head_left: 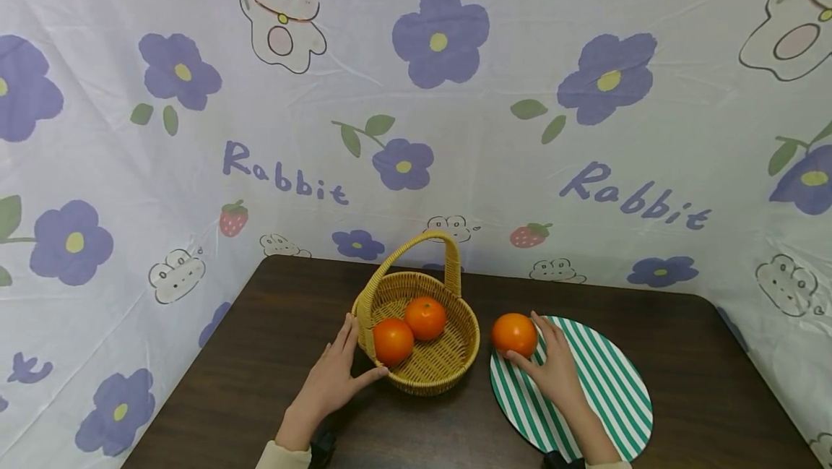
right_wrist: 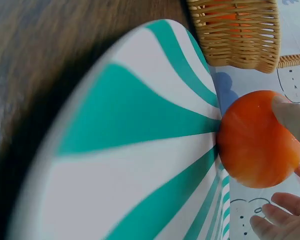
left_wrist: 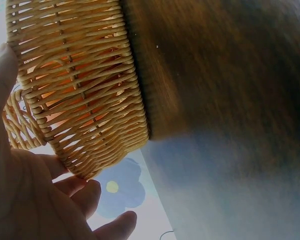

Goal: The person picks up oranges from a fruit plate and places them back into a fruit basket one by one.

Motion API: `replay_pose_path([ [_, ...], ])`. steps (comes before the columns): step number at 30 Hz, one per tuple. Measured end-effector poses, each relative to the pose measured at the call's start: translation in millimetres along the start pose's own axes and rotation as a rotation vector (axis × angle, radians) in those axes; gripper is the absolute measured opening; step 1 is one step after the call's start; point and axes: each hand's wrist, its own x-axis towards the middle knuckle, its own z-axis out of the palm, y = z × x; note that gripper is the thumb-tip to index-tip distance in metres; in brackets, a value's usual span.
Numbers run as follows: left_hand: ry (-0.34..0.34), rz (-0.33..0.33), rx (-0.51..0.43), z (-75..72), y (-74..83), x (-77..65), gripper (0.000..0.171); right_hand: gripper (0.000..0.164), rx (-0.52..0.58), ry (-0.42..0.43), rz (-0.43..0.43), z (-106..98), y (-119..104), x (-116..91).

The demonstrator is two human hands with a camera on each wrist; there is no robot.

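A yellow wicker basket with a tall arched handle stands on the table and holds two oranges. My left hand is spread against the basket's left side, its thumb at the near rim and its fingers along the outer wall. In the left wrist view the fingertips touch the weave. Farther right, a third orange sits at the upper left edge of a round green-and-white striped placemat. My right hand pinches that orange between thumb and index finger; the other fingers stand apart from it in the right wrist view.
The dark brown wooden table carries the basket and placemat side by side with a narrow gap. A white cloth printed with purple flowers and rabbits hangs behind the table and along its sides.
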Motion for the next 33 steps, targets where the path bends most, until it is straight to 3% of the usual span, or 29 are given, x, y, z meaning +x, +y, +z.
replay_pose_path([
  [9, 0.007, 0.005, 0.009, 0.5, -0.3, 0.1, 0.104, 0.081, 0.013, -0.04, 0.012, 1.4, -3.6, 5.0],
  [33, 0.003, 0.008, 0.004, -0.8, 1.7, -1.5, 0.104, 0.076, 0.025, -0.033, 0.038, -0.4, -19.9, 9.3],
])
